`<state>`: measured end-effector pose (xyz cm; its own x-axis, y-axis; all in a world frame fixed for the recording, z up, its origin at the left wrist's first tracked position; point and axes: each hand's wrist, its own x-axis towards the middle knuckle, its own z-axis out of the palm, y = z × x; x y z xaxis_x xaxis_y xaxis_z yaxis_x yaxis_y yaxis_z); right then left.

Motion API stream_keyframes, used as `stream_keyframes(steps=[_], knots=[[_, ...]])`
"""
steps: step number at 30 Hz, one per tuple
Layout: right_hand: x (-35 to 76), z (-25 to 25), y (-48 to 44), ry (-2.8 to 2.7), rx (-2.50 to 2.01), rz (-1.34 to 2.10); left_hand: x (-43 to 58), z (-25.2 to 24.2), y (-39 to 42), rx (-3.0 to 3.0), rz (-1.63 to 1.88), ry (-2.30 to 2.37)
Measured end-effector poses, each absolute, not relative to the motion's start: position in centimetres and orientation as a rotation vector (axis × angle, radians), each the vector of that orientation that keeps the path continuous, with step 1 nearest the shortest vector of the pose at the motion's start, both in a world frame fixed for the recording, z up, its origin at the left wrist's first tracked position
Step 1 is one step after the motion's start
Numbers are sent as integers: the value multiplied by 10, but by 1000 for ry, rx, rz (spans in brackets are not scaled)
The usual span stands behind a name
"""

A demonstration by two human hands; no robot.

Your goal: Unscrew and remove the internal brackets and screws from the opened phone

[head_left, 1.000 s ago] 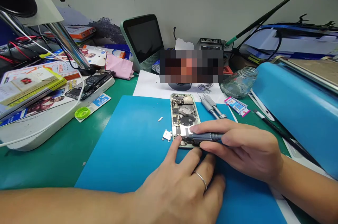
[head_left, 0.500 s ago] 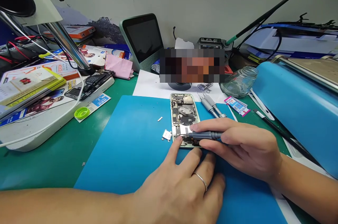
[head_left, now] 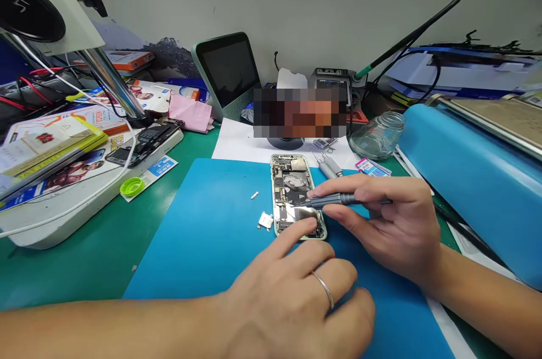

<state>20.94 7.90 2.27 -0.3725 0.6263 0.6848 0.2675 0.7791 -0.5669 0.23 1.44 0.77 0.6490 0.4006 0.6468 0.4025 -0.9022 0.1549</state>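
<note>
An opened smartphone (head_left: 292,192), its circuit board and inner parts exposed, lies on a blue work mat (head_left: 190,235). Between the thumb and fingers of my right hand (head_left: 393,220) is a slim dark precision screwdriver (head_left: 332,200), its tip pointing left over the lower half of the phone. My left hand (head_left: 300,291) holds nothing that I can see; its index finger reaches over the phone's lower end, the other fingers are bent above the mat and the thumb is hidden. Left of the phone lie a small metal plate (head_left: 265,220) and a tiny metal strip (head_left: 254,195).
Two metal hand tools (head_left: 328,167) lie behind my right hand. Further back are a glass jar (head_left: 376,136), a screen on a stand (head_left: 228,68) and a white sheet (head_left: 235,139). A chrome post (head_left: 112,82) rises at left from a white base (head_left: 80,218).
The screwdriver and my right hand have shifted up the phone, away from its lower end. My left index finger has slid right across the phone's lower part. The camera view has tilted slightly.
</note>
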Motion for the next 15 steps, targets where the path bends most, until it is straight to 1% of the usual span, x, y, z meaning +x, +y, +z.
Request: stream_keyframes(steps=[2,3,6,11,15], knots=[[208,21,80,-1900,-687,471,0,19,23,-2901,-1328,-737],[207,20,81,-1873,-688,480,-2,24,28,-2940,-1356,-792],[206,21,80,-1809,-692,478,-7,35,45,-2866,-1358,-1036],[204,41,76,-1741,-722,487,-20,39,73,-2707,-1352,-1131],[193,60,70,-1693,-734,578,-30,38,86,-2695,-1219,-1223]])
